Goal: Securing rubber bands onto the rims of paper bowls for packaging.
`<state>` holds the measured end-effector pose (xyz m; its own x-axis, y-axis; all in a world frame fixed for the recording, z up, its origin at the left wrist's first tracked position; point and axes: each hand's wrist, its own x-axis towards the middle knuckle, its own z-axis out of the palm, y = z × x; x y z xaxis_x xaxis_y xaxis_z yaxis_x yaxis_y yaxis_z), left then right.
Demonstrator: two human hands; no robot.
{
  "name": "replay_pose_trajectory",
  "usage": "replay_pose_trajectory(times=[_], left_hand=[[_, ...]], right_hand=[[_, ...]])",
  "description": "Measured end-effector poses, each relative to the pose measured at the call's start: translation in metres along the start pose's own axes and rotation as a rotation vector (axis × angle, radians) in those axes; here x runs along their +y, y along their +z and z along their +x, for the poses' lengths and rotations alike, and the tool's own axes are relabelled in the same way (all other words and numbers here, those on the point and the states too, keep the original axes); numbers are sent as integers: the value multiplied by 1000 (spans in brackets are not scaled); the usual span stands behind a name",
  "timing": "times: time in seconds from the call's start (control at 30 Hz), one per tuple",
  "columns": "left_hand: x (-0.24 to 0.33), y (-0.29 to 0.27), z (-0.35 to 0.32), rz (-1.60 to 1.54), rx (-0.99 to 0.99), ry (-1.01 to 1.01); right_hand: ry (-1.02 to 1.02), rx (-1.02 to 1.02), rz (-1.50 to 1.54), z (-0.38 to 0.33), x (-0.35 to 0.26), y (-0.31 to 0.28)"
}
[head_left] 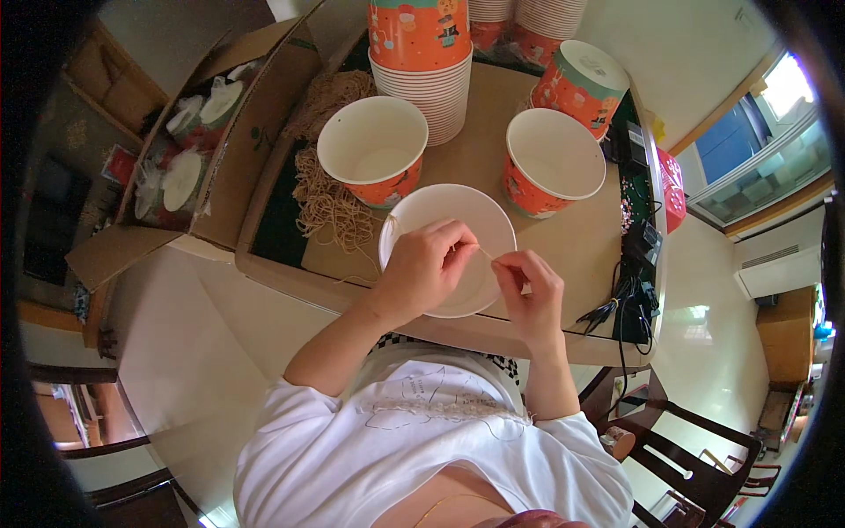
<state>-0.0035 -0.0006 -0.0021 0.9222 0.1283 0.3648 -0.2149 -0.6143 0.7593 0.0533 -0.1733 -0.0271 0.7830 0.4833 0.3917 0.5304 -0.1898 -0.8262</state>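
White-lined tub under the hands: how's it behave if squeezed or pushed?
The white-lined tub is probably light: its visible inside looks empty. Its walls may flex, looking thin at the rim. A high shove might tip it, if it tapers like the open orange tub behind it, to the right.

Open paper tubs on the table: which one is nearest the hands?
The front tub, with the left hand over it and the right hand at its right side; the left tub and right tub stand farther back.

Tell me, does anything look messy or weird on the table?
Yes: on the table, twine lies tangled in a heap at left, and black cables bunch messily at right, one dangling past the edge.
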Motion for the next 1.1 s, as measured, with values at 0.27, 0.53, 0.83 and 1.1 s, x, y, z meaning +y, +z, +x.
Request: replay_pose_trajectory(times=[0.27, 0.53, 0.83, 1.1], left_hand=[[-2, -7, 2, 40, -34, 8], [5, -5, -4, -13, 40, -49], [-9, -7, -33, 306, 283, 153], [-38, 6, -44, 120, 331, 12]], right_hand=[[38, -18, 19, 1, -2, -1], [-62, 14, 20, -1, -3, 1], [91, 453, 21, -31, 43, -29], [-90, 858, -130, -73, 48, -80]])
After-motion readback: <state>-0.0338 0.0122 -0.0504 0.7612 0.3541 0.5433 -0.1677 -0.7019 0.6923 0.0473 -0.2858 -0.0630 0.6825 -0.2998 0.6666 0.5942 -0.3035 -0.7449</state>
